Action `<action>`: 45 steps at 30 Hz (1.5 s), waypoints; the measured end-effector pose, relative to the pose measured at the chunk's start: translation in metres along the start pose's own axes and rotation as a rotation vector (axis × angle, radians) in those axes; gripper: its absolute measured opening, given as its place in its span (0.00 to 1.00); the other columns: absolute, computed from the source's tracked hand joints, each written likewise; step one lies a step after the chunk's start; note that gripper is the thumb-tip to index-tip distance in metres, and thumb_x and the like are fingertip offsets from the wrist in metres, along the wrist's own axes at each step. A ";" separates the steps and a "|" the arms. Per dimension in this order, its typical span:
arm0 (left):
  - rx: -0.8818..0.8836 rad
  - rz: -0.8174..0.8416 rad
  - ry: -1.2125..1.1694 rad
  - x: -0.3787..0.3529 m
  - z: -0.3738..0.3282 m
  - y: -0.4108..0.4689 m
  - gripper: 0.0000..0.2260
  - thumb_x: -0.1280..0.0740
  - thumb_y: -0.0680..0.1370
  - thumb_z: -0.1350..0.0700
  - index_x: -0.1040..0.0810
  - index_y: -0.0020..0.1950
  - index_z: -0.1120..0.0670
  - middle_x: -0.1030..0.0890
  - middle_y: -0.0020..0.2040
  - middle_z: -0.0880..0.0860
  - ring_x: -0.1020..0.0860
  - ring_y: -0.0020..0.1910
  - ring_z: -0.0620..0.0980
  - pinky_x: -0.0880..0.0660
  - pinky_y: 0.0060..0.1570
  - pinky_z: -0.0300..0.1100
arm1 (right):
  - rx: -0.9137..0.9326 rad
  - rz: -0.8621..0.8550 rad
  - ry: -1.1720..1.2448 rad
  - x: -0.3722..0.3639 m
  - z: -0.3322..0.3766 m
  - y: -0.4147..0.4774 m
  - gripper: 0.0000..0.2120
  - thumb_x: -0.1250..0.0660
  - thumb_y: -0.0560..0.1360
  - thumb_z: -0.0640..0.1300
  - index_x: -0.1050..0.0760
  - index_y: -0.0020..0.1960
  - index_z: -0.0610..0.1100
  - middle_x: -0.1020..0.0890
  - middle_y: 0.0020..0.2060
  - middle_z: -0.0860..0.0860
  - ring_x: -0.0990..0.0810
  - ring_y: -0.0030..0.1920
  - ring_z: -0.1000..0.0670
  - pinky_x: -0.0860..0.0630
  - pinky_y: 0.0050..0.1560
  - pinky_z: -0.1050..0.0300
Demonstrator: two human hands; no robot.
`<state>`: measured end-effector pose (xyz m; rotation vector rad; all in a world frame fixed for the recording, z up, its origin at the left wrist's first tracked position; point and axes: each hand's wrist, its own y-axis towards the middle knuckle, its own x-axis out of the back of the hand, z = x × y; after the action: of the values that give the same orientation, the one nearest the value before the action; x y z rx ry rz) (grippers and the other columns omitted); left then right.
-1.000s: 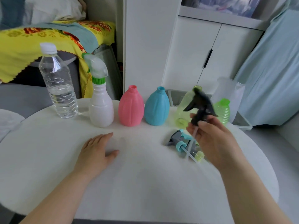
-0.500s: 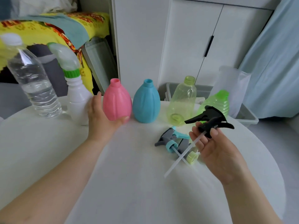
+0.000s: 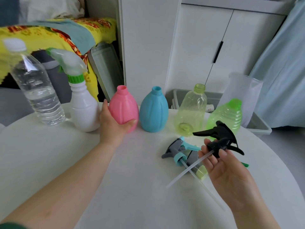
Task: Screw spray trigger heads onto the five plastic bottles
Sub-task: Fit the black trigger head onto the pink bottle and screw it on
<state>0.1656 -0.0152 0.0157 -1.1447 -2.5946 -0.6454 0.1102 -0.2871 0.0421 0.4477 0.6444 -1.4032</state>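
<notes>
Fingers [image 3: 222,152], R hand [image 3: 226,169], pinch blk trigger head [image 3: 221,134], tube [image 3: 186,171] slanting down-left

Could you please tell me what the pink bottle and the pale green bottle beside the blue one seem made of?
The pink bottle looks like opaque plastic, satin finish: nothing shows through, and its moulded ribs shine dully. The pale green bottle looks like thin, glossy, tinted clear plastic: its base shows through the wall.

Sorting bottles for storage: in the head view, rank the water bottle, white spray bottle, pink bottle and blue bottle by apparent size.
1. water bottle
2. white spray bottle, close behind
3. pink bottle and blue bottle: alike, not ranked
</notes>
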 end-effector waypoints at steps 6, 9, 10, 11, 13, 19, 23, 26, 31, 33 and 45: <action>0.030 0.015 0.007 0.002 -0.001 0.000 0.46 0.23 0.61 0.56 0.47 0.71 0.55 0.37 0.70 0.58 0.37 0.67 0.58 0.37 0.64 0.51 | -0.018 -0.009 -0.013 -0.003 -0.002 -0.002 0.08 0.40 0.63 0.38 0.22 0.33 0.43 0.15 0.36 0.48 0.16 0.37 0.50 0.19 0.36 0.57; 0.004 0.031 -0.040 0.013 -0.005 -0.011 0.44 0.23 0.61 0.58 0.45 0.70 0.54 0.35 0.68 0.56 0.34 0.65 0.57 0.34 0.58 0.48 | -0.015 0.012 -0.054 -0.007 -0.001 -0.004 0.11 0.40 0.63 0.38 0.20 0.31 0.45 0.14 0.37 0.49 0.16 0.39 0.50 0.19 0.37 0.59; -0.019 0.030 -0.078 0.019 -0.007 -0.017 0.43 0.23 0.60 0.58 0.43 0.69 0.54 0.34 0.67 0.56 0.33 0.63 0.56 0.34 0.56 0.46 | -0.015 0.017 -0.063 -0.009 -0.002 -0.005 0.11 0.40 0.63 0.38 0.20 0.31 0.45 0.14 0.37 0.49 0.16 0.39 0.50 0.19 0.38 0.59; -0.043 0.035 -0.126 0.027 -0.010 -0.024 0.43 0.23 0.58 0.57 0.41 0.67 0.54 0.33 0.65 0.56 0.32 0.61 0.55 0.34 0.54 0.45 | -0.014 0.020 -0.065 -0.011 -0.003 -0.006 0.11 0.41 0.64 0.38 0.21 0.30 0.45 0.14 0.37 0.49 0.15 0.39 0.50 0.19 0.38 0.59; -0.063 0.074 -0.204 0.044 -0.017 -0.043 0.44 0.27 0.52 0.50 0.39 0.66 0.52 0.32 0.63 0.54 0.31 0.58 0.51 0.33 0.52 0.44 | -0.005 0.015 -0.066 -0.017 -0.005 -0.008 0.11 0.41 0.65 0.37 0.23 0.29 0.46 0.14 0.38 0.48 0.15 0.39 0.49 0.19 0.39 0.58; -0.067 0.242 -0.200 0.097 -0.023 -0.108 0.39 0.31 0.47 0.41 0.45 0.53 0.25 0.34 0.61 0.43 0.31 0.54 0.42 0.33 0.47 0.35 | 0.078 0.025 -0.032 -0.041 -0.005 -0.020 0.04 0.39 0.63 0.40 0.31 0.39 0.43 0.14 0.36 0.51 0.16 0.40 0.52 0.19 0.41 0.61; -0.104 0.313 -0.119 0.110 -0.018 -0.114 0.37 0.32 0.47 0.41 0.45 0.52 0.25 0.35 0.54 0.31 0.34 0.51 0.37 0.36 0.44 0.29 | 0.133 0.031 -0.013 -0.062 0.007 -0.027 0.05 0.40 0.68 0.40 0.31 0.43 0.42 0.15 0.36 0.52 0.16 0.42 0.54 0.20 0.45 0.61; -0.162 0.384 -0.075 0.111 -0.015 -0.113 0.38 0.29 0.48 0.42 0.45 0.52 0.25 0.40 0.50 0.20 0.34 0.46 0.29 0.37 0.44 0.26 | 0.203 0.014 -0.025 -0.078 0.020 -0.029 0.06 0.44 0.74 0.39 0.28 0.43 0.42 0.15 0.35 0.53 0.16 0.42 0.55 0.20 0.47 0.62; -0.220 0.400 -0.094 0.111 -0.011 -0.111 0.41 0.21 0.53 0.50 0.43 0.52 0.24 0.40 0.51 0.20 0.39 0.51 0.18 0.38 0.45 0.25 | 0.290 0.029 0.001 -0.103 0.039 -0.030 0.09 0.44 0.76 0.40 0.27 0.41 0.43 0.15 0.33 0.53 0.16 0.40 0.55 0.20 0.46 0.63; -0.222 0.394 -0.094 0.112 -0.011 -0.110 0.39 0.24 0.51 0.47 0.43 0.52 0.24 0.39 0.52 0.23 0.39 0.51 0.19 0.38 0.44 0.22 | 0.307 0.036 -0.017 -0.111 0.042 -0.029 0.08 0.44 0.76 0.39 0.27 0.41 0.43 0.15 0.34 0.53 0.16 0.41 0.55 0.20 0.47 0.63; -0.184 0.424 -0.124 0.106 -0.009 -0.111 0.37 0.30 0.49 0.38 0.46 0.51 0.21 0.41 0.52 0.19 0.39 0.54 0.20 0.37 0.44 0.21 | 0.381 0.078 -0.121 -0.129 0.034 -0.026 0.11 0.43 0.76 0.36 0.30 0.37 0.44 0.16 0.34 0.53 0.17 0.41 0.53 0.21 0.50 0.61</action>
<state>0.0124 -0.0177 0.0307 -1.7758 -2.3049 -0.7418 0.0836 -0.2149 0.1542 0.6748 0.2558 -1.4693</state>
